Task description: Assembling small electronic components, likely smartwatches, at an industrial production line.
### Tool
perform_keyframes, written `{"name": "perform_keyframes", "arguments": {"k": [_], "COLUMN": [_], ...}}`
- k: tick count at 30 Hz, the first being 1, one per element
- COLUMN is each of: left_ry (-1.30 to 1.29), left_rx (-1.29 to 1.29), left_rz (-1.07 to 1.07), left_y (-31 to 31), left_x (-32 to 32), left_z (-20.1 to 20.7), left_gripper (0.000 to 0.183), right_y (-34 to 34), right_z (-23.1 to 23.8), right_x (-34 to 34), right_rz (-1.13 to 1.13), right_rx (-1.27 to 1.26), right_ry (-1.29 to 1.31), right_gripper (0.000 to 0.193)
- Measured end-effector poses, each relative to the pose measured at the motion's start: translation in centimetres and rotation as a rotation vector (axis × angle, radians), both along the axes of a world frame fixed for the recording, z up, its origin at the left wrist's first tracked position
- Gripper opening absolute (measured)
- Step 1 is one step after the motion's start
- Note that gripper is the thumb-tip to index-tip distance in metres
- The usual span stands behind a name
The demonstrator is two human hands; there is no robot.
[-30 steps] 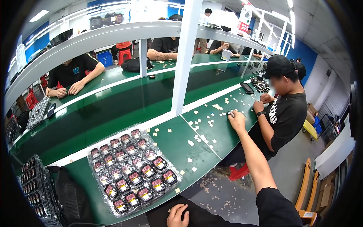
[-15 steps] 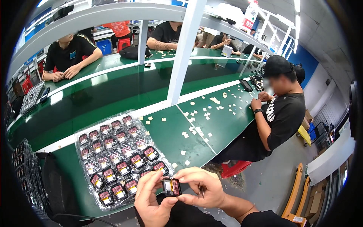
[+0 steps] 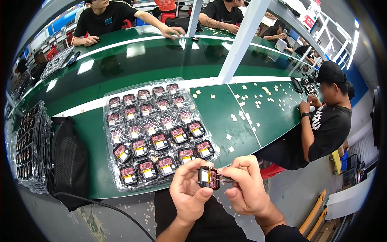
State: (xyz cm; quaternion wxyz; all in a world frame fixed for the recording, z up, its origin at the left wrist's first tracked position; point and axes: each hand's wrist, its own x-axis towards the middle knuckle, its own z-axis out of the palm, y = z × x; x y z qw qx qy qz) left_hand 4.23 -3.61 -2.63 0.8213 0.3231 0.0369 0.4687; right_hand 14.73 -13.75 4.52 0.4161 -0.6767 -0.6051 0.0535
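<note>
My left hand [image 3: 188, 191] grips the edges of a small black square housing [image 3: 204, 178] between thumb and fingers. Inside it a red circuit board, a white block and a yellow strip show. In my right hand [image 3: 250, 188], dark metal tweezers [image 3: 226, 179] are pinched, their tips over the board side of the housing. Just beyond my hands lies a clear plastic tray [image 3: 107, 133] with rows of pockets. Similar black housings with red boards, such as one at the near corner [image 3: 128, 175], fill several pockets; a middle row shows bare, patterned pockets.
Stacked trays [image 3: 30, 141] and a black bag [image 3: 69, 157] stand at the left, a cable [image 3: 117, 209] trailing from there. Pale square pieces [image 3: 234, 117] litter the green bench [image 3: 201, 105]. A co-worker [image 3: 328, 117] sits at right; others sit across. A white post [image 3: 244, 44] rises mid-bench.
The tweezers have swung from pointing down in my right hand to reaching into the housing. My view has shifted left and down. A person across has stretched an arm along the bench.
</note>
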Motion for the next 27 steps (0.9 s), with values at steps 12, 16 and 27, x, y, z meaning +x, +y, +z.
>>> {"name": "perform_keyframes", "arguments": {"k": [12, 16, 27], "left_ry": [-0.045, -0.061, -0.002], "left_rx": [0.009, -0.025, 0.041], "left_rz": [-0.062, -0.097, -0.035], "left_y": [0.2, 0.1, 0.7], "left_x": [-0.5, -0.6, -0.9], "left_z": [-0.4, -0.2, -0.3], "left_gripper": [0.065, 0.063, 0.061], "right_y": [0.7, 0.9, 1.2], "right_z": [-1.7, -1.6, -1.9], "right_x": [0.3, 0.3, 0.5], "right_rz": [-0.179, -0.181, -0.172], "right_rx": [0.311, 0.291, 0.248], "right_ry": [-0.577, -0.55, -0.385], "right_gripper": [0.023, 0.02, 0.019]}}
